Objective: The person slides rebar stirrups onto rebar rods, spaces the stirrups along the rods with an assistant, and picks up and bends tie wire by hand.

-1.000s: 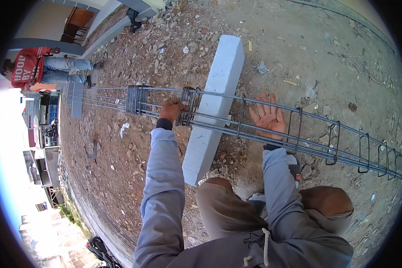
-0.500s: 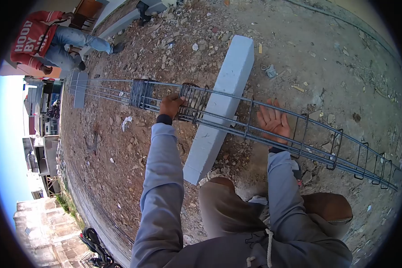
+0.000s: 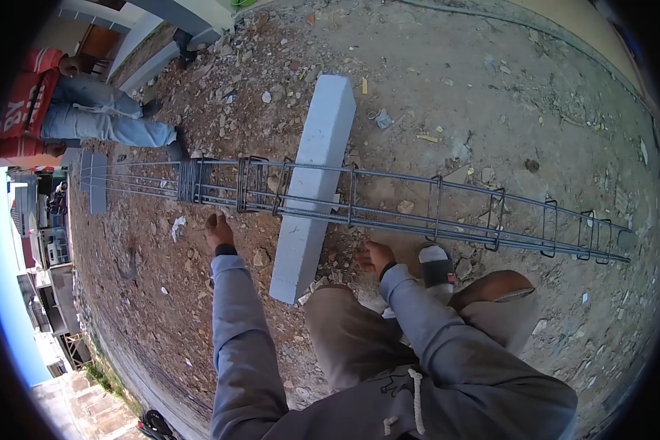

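A long rebar cage (image 3: 396, 218) crosses the view, its bars tied with square stirrups spaced along the right part. Tightly packed stirrups (image 3: 192, 182) sit on its left part, with a few looser stirrups (image 3: 251, 185) beside them. Just below the packed stirrups is my left hand (image 3: 218, 232), apart from the bars, its fingers loosely curled and holding nothing visible. Below the lower bars, right of the pale block (image 3: 313, 187) that supports the cage, my right hand (image 3: 376, 258) hangs with bent, parted fingers, holding nothing visible.
A second grey block (image 3: 94, 183) lies under the cage's far left end. A person in a red top and jeans (image 3: 106, 121) stands at upper left. Rubble covers the ground (image 3: 161, 257). My shoe (image 3: 437, 265) is close to the lower bars.
My left hand has let go of the stirrups and moved down and left. My right hand has withdrawn from the cage, downward and left. The person at upper left has stepped nearer the cage.
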Available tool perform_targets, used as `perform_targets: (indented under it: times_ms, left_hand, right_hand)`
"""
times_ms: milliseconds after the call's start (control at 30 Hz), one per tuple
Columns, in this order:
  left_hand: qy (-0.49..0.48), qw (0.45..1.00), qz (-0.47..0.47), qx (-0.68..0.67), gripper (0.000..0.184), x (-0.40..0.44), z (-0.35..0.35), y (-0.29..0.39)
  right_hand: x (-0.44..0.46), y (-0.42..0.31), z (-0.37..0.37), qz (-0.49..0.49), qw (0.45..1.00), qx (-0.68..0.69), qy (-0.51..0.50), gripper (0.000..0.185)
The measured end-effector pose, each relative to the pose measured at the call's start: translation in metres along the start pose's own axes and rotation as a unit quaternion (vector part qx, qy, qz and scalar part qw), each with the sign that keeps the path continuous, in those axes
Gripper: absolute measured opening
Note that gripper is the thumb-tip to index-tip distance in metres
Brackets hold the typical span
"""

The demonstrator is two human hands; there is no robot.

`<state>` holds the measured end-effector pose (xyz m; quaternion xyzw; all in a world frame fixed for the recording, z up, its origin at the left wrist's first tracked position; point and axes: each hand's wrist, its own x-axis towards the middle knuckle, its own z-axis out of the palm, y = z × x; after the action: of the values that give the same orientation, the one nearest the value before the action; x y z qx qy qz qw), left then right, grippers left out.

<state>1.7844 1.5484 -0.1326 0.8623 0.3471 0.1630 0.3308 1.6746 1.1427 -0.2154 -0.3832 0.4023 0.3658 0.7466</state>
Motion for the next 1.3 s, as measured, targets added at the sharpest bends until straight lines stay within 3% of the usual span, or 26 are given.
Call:
perform_targets:
  times_ms: [100,167,267,300,367,433,500,567,700,833,900,1000,1067,1100,1133,1233,1267,1300]
  left_hand:
    - [-0.048,0.998,-0.022,0.036,0.04,-0.068,-0.009,-0.051]
    - [-0.145,0.975,-0.07,0.152,0.042,-0.139,-0.03,-0.011]
    - [-0.292,0.942,-0.075,0.148,0.038,-0.226,-0.065,0.067]
    - [-0.357,0.917,-0.054,0.169,0.036,-0.243,-0.079,0.093]
    - [-0.421,0.899,0.025,0.119,0.033,-0.273,-0.104,0.134]
    - [-0.496,0.864,0.011,0.09,0.033,-0.284,-0.126,0.171]
    - [-0.551,0.834,-0.001,0.02,0.03,-0.289,-0.16,0.237]
    - [-0.59,0.807,0.008,-0.005,0.029,-0.286,-0.188,0.289]
    - [-0.579,0.807,-0.051,-0.103,0.025,-0.274,-0.209,0.314]
    - [-0.643,0.764,-0.058,-0.019,0.026,-0.262,-0.2,0.302]
    - [-0.638,0.762,-0.107,0.035,0.025,-0.285,-0.209,0.327]
    - [-0.706,0.698,0.091,0.077,0.027,-0.305,-0.188,0.317]
    - [-0.733,0.664,0.125,0.082,0.022,-0.342,-0.198,0.345]
    - [-0.746,0.645,0.141,0.083,0.02,-0.361,-0.204,0.359]
    - [-0.746,0.666,-0.024,-0.005,0.017,-0.373,-0.188,0.347]
    - [-0.767,0.612,0.145,0.125,0.016,-0.411,-0.175,0.367]
    - [-0.748,0.558,0.335,0.132,0.024,-0.427,-0.183,0.383]
    - [-0.747,0.586,0.289,0.125,0.025,-0.447,-0.191,0.401]
  right_hand:
    - [-0.052,0.003,0.0,0.017,0.992,-0.122,-0.027,0.024]
    - [-0.1,-0.01,0.005,0.009,0.991,-0.132,-0.012,0.024]
    - [-0.177,-0.054,0.002,0.001,0.997,-0.073,0.038,0.026]
    - [-0.194,-0.064,-0.006,-0.021,0.992,-0.114,0.049,0.024]
    - [-0.232,-0.087,-0.031,-0.071,0.976,-0.189,0.085,0.022]
    - [-0.271,-0.1,-0.063,-0.182,0.929,-0.276,0.168,0.024]
    - [-0.348,-0.116,-0.088,-0.223,0.9,-0.287,0.241,0.026]
    - [-0.443,-0.128,-0.098,-0.211,0.909,-0.225,0.282,0.028]
    - [-0.544,-0.089,-0.144,-0.162,0.911,-0.119,0.36,0.031]
    - [-0.62,-0.044,-0.121,-0.186,0.906,0.046,0.376,0.031]
    - [-0.604,0.001,-0.127,-0.233,0.885,-0.147,0.376,0.03]
    - [-0.598,0.043,-0.108,-0.225,0.844,-0.316,0.37,0.031]
    - [-0.555,0.077,-0.113,-0.198,0.846,-0.352,0.348,0.034]
    - [-0.577,0.073,-0.102,-0.181,0.858,-0.331,0.349,0.036]
    - [-0.601,0.07,-0.092,-0.165,0.867,-0.312,0.351,0.037]
    - [-0.639,0.074,-0.099,-0.182,0.877,-0.277,0.35,0.043]
    - [-0.643,0.08,-0.11,-0.197,0.872,-0.27,0.358,0.043]
    - [-0.65,0.085,-0.124,-0.212,0.865,-0.266,0.368,0.043]
